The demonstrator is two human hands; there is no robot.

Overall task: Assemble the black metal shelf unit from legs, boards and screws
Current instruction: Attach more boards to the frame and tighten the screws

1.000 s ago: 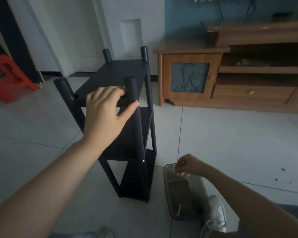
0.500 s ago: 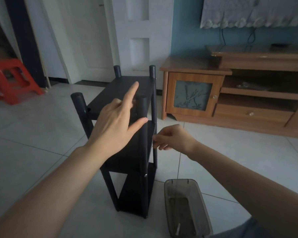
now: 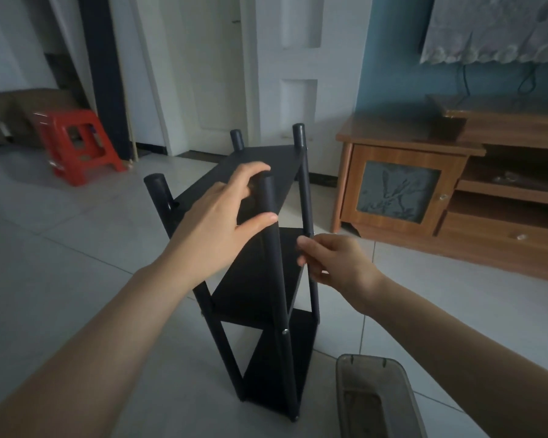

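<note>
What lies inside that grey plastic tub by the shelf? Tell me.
The grey plastic tub sits at the frame's bottom edge, right of the black shelf unit. Only a dim brownish patch shows through its floor; no screws are discernible. Its near end is cut off by the frame.

**Shelf unit: upright on floor, three boards in**

Black metal shelf unit (image 3: 266, 279) stands upright on the tiled floor. Four round black legs, capped tops poking above the top board (image 3: 276, 167). Three flat black boards stacked: top, middle, bottom near floor level. Small silver screw (image 3: 284, 331) visible on the near right leg (image 3: 274, 248) at lower-board height. Near left leg (image 3: 160, 197) leans slightly outward in this wide-angle view
</note>
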